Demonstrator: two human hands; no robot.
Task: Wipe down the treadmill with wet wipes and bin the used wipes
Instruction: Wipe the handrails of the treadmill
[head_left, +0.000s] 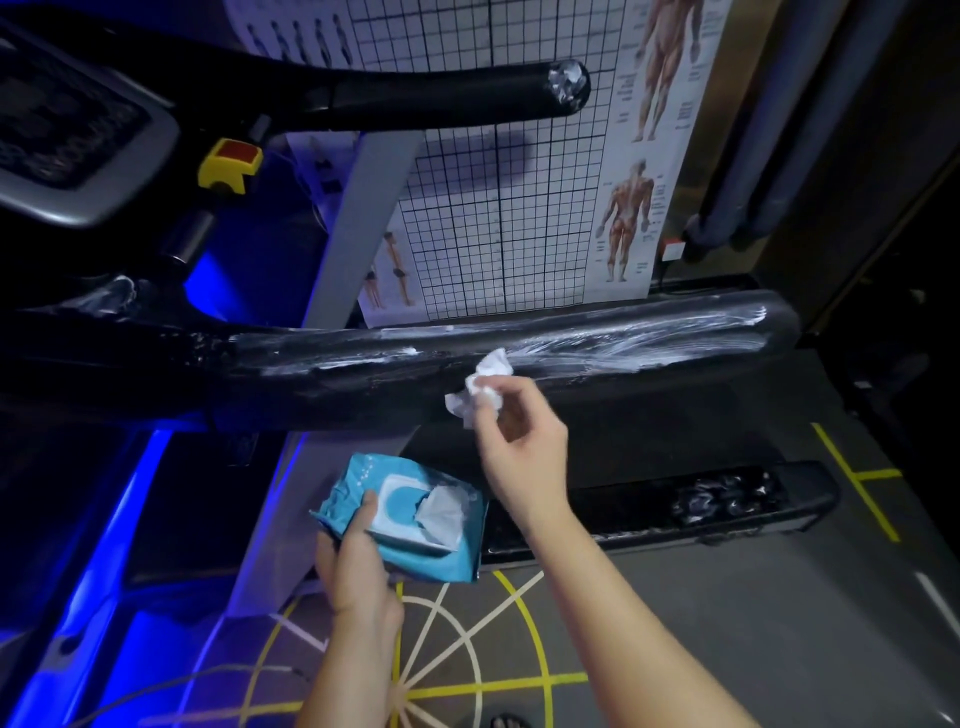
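Observation:
The treadmill's near black handrail (649, 358) runs across the middle of the view, smeared with white streaks along its right half. My right hand (519, 441) pinches a crumpled white wet wipe (480, 387) against the rail's front side, near its middle. My left hand (353, 566) grips a blue pack of wet wipes (363, 483) below the rail; its lid is open and a fresh wipe sticks out of it. A second black handrail (415, 98) crosses the top, with white smears on its end cap. The console (78, 135) sits at the upper left.
A yellow safety-key holder with a red button (231, 162) hangs below the console. A grid chart and anatomy posters (519, 197) cover the wall behind. A black bar with white smears (727, 499) lies low at the right. Yellow floor markings (467, 649) spread below.

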